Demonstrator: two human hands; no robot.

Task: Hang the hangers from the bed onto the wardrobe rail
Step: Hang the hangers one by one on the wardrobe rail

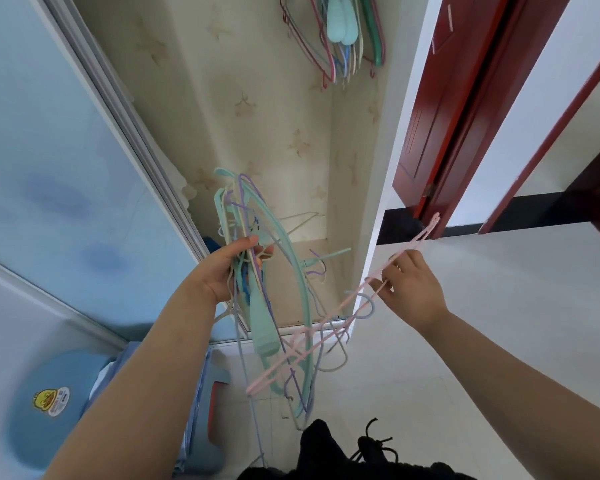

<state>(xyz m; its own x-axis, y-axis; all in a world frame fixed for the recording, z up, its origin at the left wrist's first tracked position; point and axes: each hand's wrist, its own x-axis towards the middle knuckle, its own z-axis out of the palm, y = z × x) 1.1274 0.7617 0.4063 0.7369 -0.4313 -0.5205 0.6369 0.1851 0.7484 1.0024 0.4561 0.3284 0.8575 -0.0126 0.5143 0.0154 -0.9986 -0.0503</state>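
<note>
Far left of the wardrobe opening we see a pale blue frosted sliding door [49, 150], smooth and glossy, with a grey metal track along its edge. Below it sits a rounded blue plastic tub [45, 410] bearing a yellow duck sticker.

Left hand [227, 268], just in front of the wardrobe opening: fingers and thumb curled around a tangled bundle of hangers [260, 289]. The bundle mixes thin wire-like shapes in lilac, cream and pale blue with one broad, smooth mint plastic hanger [262, 327] and a long curved mint bar. The hooks splay out at odd angles.

Inside the wardrobe, the back wall [243, 109] is cream, papered with a faint star-flower print. High up hang more hangers [340, 32], pink, mint, green and cream, packed close together; the rail itself is out of sight.

Right of the bundle, a slim pink hanger [326, 330] runs diagonally, its lower end crossing into the tangle. Right hand [409, 289], just right of the wardrobe's white side panel, pinches this hanger near its upper end between fingertips and thumb.

Further right stands a dark red wooden door [440, 109], panelled, above a pale tiled floor [482, 271].
</note>
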